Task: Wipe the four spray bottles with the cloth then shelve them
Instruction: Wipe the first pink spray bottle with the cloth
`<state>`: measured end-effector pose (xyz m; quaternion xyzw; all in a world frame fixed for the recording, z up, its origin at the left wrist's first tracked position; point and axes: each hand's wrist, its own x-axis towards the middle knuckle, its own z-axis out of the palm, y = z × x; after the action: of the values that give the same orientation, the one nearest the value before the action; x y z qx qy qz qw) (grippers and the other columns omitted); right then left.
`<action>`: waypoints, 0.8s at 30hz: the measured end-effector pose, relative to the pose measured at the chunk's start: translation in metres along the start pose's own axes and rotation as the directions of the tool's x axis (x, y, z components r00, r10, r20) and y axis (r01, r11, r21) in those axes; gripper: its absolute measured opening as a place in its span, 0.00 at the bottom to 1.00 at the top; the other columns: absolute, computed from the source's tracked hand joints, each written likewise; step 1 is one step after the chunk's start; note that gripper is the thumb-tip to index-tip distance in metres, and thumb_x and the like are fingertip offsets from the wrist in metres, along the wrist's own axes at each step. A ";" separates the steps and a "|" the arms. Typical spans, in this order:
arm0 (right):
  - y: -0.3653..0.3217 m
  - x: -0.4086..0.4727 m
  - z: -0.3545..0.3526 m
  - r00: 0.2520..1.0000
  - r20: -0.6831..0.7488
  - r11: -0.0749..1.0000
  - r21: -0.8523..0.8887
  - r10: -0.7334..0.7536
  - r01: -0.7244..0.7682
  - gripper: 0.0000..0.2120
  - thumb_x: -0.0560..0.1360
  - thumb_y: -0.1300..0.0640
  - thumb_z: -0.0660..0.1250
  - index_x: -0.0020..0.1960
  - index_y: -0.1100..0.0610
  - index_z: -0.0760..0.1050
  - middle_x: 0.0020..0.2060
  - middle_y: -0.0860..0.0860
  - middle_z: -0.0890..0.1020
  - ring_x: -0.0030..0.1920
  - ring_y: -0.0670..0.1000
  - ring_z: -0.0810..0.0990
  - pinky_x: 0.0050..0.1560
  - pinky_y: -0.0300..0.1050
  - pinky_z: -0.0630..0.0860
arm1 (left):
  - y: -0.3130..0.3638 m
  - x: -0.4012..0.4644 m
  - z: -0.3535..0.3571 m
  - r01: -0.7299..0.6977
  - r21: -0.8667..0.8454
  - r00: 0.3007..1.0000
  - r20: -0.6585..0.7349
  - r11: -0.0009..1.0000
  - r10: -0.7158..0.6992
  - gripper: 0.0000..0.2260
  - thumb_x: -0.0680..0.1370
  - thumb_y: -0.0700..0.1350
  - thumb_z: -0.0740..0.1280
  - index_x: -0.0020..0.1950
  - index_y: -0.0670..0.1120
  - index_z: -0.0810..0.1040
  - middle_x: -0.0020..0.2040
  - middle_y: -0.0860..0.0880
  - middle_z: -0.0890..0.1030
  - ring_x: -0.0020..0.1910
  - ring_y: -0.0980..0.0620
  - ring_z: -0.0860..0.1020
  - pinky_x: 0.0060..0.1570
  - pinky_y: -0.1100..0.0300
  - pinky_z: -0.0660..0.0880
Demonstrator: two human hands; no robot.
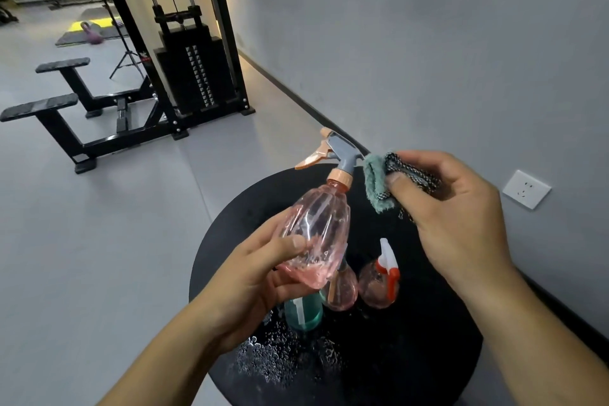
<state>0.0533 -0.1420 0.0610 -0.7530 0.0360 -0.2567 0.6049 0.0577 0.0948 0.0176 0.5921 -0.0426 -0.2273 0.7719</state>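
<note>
Both bare forearms reach forward from the bottom edge. The left hand [263, 273] is raised, palm up, its fingers and thumb curled in a grip. The right hand [454, 217] sits higher, knuckles up, its thumb and fingers pinched together

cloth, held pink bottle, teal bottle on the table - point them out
cloth [375, 184], head view, on its teal folded edge
held pink bottle [316, 224], head view, on its ribbed body
teal bottle [308, 313], head view, on its body
</note>
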 end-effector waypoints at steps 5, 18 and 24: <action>0.003 -0.002 -0.001 0.983 0.029 0.957 -0.228 -0.179 0.181 0.12 0.77 0.57 0.74 0.58 0.44 0.84 0.52 0.38 0.83 0.54 0.39 0.83 0.52 0.31 0.79 | -0.007 0.000 0.007 0.018 0.090 1.000 0.011 0.996 -0.019 0.28 0.70 0.40 0.78 0.68 0.58 0.83 0.64 0.45 0.86 0.58 0.42 0.87 0.52 0.48 0.84; 0.019 -0.004 -0.003 0.976 0.072 0.903 -0.370 -0.206 0.218 0.14 0.74 0.65 0.74 0.54 0.49 0.86 0.51 0.39 0.82 0.53 0.38 0.81 0.53 0.23 0.72 | -0.009 0.001 0.003 0.026 0.221 1.000 -0.020 0.975 -0.022 0.33 0.66 0.42 0.83 0.70 0.56 0.82 0.60 0.43 0.88 0.53 0.40 0.88 0.47 0.49 0.84; 0.022 -0.003 -0.005 0.978 0.120 0.911 -0.360 -0.171 0.204 0.15 0.74 0.66 0.73 0.53 0.48 0.86 0.51 0.38 0.83 0.54 0.36 0.81 0.54 0.23 0.72 | -0.009 0.000 0.007 0.048 0.240 0.998 -0.041 0.970 -0.039 0.32 0.67 0.40 0.81 0.71 0.54 0.81 0.59 0.45 0.88 0.52 0.44 0.88 0.48 0.49 0.85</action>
<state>0.0541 -0.1515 0.0405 -0.8637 -0.0149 -0.2694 0.4257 0.0531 0.0870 0.0107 0.6862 -0.0430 -0.2265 0.6900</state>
